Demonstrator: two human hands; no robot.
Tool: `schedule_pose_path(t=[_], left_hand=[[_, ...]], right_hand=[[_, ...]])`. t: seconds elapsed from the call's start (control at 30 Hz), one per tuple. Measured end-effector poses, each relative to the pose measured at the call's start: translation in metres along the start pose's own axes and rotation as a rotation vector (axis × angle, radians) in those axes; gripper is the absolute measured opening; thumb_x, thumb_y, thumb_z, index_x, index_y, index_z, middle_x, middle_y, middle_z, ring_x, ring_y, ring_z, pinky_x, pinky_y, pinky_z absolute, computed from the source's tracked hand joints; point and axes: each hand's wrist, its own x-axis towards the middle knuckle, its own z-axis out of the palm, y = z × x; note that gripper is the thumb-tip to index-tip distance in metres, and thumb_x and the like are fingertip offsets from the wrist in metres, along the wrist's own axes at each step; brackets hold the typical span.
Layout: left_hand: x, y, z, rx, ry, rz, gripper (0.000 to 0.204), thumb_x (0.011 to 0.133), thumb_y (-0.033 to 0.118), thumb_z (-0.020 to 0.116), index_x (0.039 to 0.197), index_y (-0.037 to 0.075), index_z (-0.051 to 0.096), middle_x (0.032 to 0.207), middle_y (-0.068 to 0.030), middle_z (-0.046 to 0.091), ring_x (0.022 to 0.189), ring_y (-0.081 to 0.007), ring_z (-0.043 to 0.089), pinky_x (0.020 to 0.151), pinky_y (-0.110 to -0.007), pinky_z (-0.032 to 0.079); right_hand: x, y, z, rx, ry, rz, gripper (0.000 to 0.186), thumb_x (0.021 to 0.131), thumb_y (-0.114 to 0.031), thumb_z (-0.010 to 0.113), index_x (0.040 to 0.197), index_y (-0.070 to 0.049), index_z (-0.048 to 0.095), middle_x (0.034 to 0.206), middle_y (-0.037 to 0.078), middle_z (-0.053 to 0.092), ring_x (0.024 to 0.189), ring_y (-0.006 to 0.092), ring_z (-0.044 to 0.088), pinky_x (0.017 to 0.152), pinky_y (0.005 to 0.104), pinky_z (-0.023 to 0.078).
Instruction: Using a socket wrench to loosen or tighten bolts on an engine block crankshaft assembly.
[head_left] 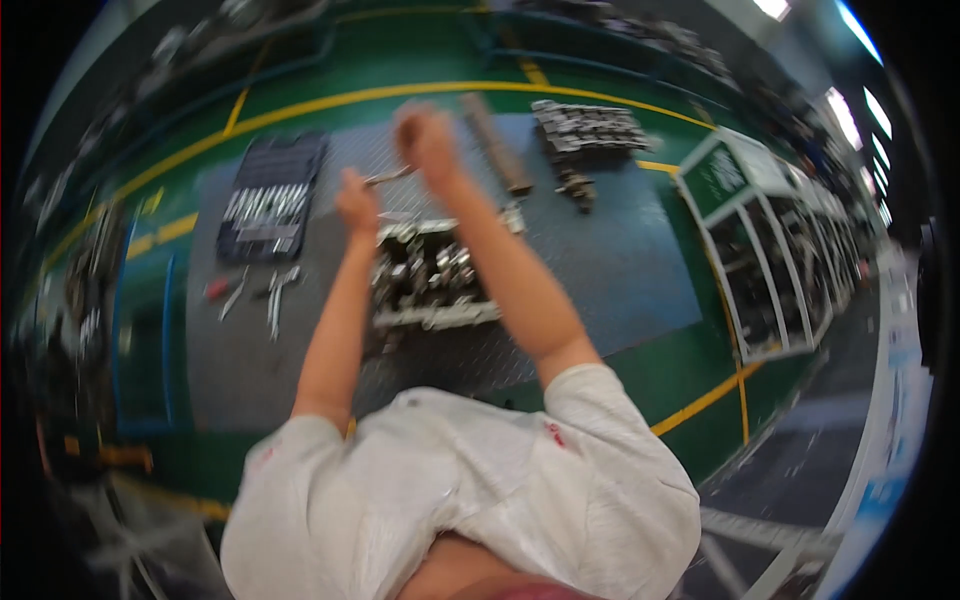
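Note:
In front of me stands an engine block [425, 315] with its crankshaft [430, 268] exposed, and both my arms reach over it. My left hand [358, 203] is closed around one end of a slim metal hand tool [388, 178] above the block's far edge. The tool's blurred shape does not show its exact kind. Farther off and slightly to the right, my right hand [428, 148] is raised with curled fingers, smeared by motion. The tool's other end runs toward this hand, but I cannot make out what its fingers hold.
On the grey worktop [630, 280], an open socket set case [270, 200] lies left, with loose tools [278, 300] and a red item [217, 288] nearer. A long brown bar [495, 145] and metal engine parts [590, 130] lie far right. Beyond the right edge stands a white-framed rack [765, 250].

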Motion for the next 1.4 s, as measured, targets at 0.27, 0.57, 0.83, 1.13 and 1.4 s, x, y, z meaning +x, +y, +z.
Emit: schedule_pose_path(t=[0.27,0.57,0.83,1.13,1.4], left_hand=[[-0.074,0.031,0.064,-0.649,-0.459,-0.135,0.056,0.093,0.048,0.028,0.050,0.014,0.040,0.042,0.0011,0.034,0.039,-0.0113,0.031,0.038,-0.025,0.023],[-0.030,0.025,0.093,-0.467,-0.499,0.083,0.045,0.096,0.036,0.030,0.060,0.012,0.041,0.048,0.0017,0.039,0.041,-0.0101,0.032,0.041,-0.026,0.029],[0.020,-0.014,0.020,-0.362,-0.108,0.126,0.014,0.090,0.013,0.042,0.076,0.009,0.042,0.067,0.0026,0.041,0.056,-0.0103,0.041,0.048,-0.028,0.036],[-0.084,-0.002,0.009,-0.420,-0.274,-0.098,0.051,0.096,0.038,0.025,0.060,0.006,0.043,0.052,-0.0023,0.042,0.050,-0.0132,0.036,0.052,-0.028,0.033],[-0.032,-0.029,0.111,-0.045,0.074,0.367,0.044,0.095,0.038,0.033,0.064,0.008,0.043,0.049,0.0002,0.043,0.038,-0.0114,0.036,0.038,-0.027,0.026]], right_hand=[[0.028,0.003,-0.004,0.240,0.318,0.068,0.021,0.077,-0.009,0.049,0.056,-0.006,0.046,0.050,0.011,0.048,0.042,0.0229,0.043,0.040,0.0329,0.033],[0.016,-0.037,-0.008,0.588,0.067,0.104,0.020,0.078,-0.010,0.046,0.059,-0.004,0.042,0.047,0.008,0.040,0.042,0.0189,0.042,0.038,0.0306,0.031],[0.003,-0.041,-0.024,0.881,-0.087,0.302,0.028,0.082,-0.013,0.044,0.056,-0.005,0.040,0.046,0.007,0.040,0.037,0.0200,0.038,0.037,0.0302,0.028],[0.016,-0.006,-0.061,1.298,-0.213,0.889,0.039,0.085,-0.024,0.040,0.050,-0.009,0.033,0.045,-0.002,0.029,0.038,0.0072,0.025,0.037,0.0264,0.018],[0.023,-0.032,0.007,1.004,-0.165,0.654,0.043,0.088,-0.029,0.039,0.050,-0.009,0.032,0.044,-0.002,0.028,0.038,0.0079,0.023,0.038,0.0263,0.018]])
